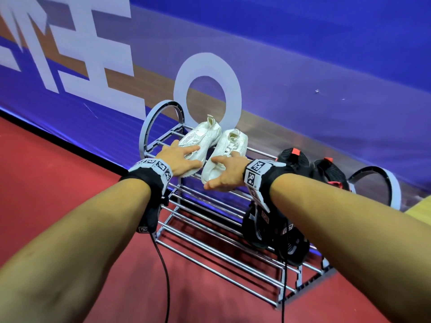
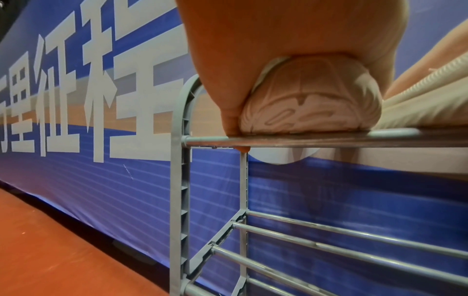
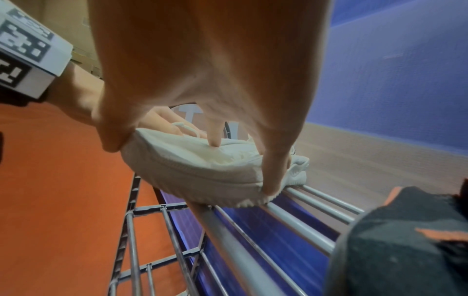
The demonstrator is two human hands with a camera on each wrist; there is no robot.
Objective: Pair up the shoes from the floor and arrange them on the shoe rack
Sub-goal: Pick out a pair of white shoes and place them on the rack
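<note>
Fingers of the right hand spread, clamping the right white sneaker at its toe — thumb one side, fingers the other; left hand cups the left white sneaker toe; both rest on the shoe rack top tier — black sneakers at 3 o'clock.

The left forearm and the right forearm are bare and reach forward, almost parallel. Each wrist carries a black band with printed marker tags. The left grip lies palm down, cupped over the toe of the outer white shoe, fingers spread along its top. The right grip holds the toe of the inner white shoe between thumb and fingers, and one fingertip presses on the upper.
</note>
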